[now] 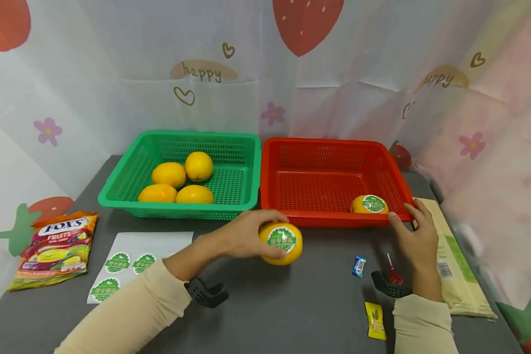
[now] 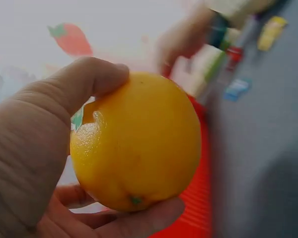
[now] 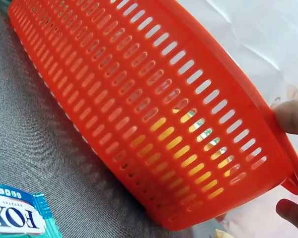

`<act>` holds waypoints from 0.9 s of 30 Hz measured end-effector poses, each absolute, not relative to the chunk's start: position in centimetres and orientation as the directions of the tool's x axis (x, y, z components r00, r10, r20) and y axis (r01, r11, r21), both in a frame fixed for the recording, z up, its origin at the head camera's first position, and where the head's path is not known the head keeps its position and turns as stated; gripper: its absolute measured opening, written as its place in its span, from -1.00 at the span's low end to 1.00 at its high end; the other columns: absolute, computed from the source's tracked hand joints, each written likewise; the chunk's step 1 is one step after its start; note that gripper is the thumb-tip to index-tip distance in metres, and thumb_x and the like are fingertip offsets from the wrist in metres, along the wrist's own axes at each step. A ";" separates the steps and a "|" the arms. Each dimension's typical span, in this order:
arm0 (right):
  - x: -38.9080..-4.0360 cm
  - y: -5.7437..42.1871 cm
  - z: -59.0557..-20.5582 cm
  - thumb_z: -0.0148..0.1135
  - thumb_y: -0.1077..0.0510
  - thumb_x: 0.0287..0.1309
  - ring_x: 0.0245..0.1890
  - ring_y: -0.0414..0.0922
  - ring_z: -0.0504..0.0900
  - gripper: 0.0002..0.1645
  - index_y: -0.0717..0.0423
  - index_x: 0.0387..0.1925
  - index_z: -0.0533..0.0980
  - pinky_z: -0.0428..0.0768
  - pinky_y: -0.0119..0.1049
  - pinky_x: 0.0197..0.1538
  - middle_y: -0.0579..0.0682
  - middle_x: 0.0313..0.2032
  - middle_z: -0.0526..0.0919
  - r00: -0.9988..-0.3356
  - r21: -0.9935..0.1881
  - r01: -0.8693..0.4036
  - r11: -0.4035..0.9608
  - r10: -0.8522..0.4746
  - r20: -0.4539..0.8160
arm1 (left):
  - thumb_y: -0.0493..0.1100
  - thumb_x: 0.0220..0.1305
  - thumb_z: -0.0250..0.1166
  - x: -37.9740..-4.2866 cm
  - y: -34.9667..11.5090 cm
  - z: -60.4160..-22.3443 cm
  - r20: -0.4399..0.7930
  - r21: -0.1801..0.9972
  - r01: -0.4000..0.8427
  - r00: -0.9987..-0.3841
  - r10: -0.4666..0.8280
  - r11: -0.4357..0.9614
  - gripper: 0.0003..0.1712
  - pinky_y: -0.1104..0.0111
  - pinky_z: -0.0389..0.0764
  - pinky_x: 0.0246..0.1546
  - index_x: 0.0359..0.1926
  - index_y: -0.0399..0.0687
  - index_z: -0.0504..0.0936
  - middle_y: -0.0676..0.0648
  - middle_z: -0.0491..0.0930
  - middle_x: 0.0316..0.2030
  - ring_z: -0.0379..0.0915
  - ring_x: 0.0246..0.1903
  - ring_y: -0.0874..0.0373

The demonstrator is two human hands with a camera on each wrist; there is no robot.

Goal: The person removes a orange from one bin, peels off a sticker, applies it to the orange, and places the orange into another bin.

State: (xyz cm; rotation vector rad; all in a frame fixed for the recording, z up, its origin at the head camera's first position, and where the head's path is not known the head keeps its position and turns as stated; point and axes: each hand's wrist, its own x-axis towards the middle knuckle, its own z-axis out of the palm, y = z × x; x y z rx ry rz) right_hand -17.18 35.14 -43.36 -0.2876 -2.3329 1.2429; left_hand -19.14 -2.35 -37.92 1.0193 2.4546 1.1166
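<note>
My left hand (image 1: pixel 250 233) grips an orange (image 2: pixel 139 144) above the table, in front of the red basket. A round green-and-white sticker (image 1: pixel 281 239) is on this orange, facing the head camera. At the front right corner of the red basket (image 1: pixel 318 220), my right hand (image 1: pixel 418 241) holds the rim between thumb and fingers. Inside that basket, near this corner, lies a second stickered orange (image 1: pixel 369 204); the right wrist view shows it through the slots. To the left, the green basket (image 1: pixel 181 209) contains several oranges (image 1: pixel 194 194) on which I see no stickers.
A white sticker sheet (image 1: pixel 155 241) lies front left, beside a Fox's candy bag (image 1: pixel 57 248). Blue (image 1: pixel 359 266) and yellow (image 1: pixel 375 320) wrapped candies and a small red-handled tool (image 1: pixel 395 276) lie near my right wrist. A beige packet (image 1: pixel 456 265) sits at far right.
</note>
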 end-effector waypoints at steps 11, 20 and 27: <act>-16.5 36.7 -43.2 0.25 -0.02 0.25 0.39 -0.05 0.13 -0.32 0.24 0.30 0.38 0.21 0.07 0.28 -0.05 0.42 0.17 -0.870 -0.831 0.022 0.555 0.420 0.258 | 0.01 0.03 0.50 -30.6 7.9 -29.7 -0.133 0.872 0.247 -0.711 0.690 0.423 -0.27 0.21 0.64 -0.29 0.21 -0.07 0.45 -0.11 0.48 -0.08 0.50 -0.18 0.01; -16.9 35.4 -43.8 0.29 -0.02 0.22 0.38 -0.01 0.15 -0.33 0.24 0.27 0.41 0.21 0.11 0.28 0.00 0.40 0.19 -0.883 -0.847 -0.029 0.531 0.383 0.271 | -0.03 0.07 0.48 -35.7 12.1 -35.3 -0.338 0.832 0.015 -0.778 0.529 0.554 -0.20 0.18 0.65 -0.37 0.31 -0.15 0.41 -0.13 0.45 -0.01 0.50 -0.17 -0.03; -17.2 35.7 -43.9 0.29 -0.01 0.22 0.37 0.00 0.15 -0.34 0.21 0.27 0.41 0.21 0.11 0.28 -0.03 0.40 0.19 -0.873 -0.843 -0.022 0.538 0.400 0.278 | -0.06 0.03 0.51 -35.3 15.8 -39.2 -0.403 0.803 -0.059 -0.786 0.469 0.593 -0.20 0.14 0.65 -0.38 0.28 -0.17 0.42 -0.11 0.46 -0.12 0.48 -0.25 -0.01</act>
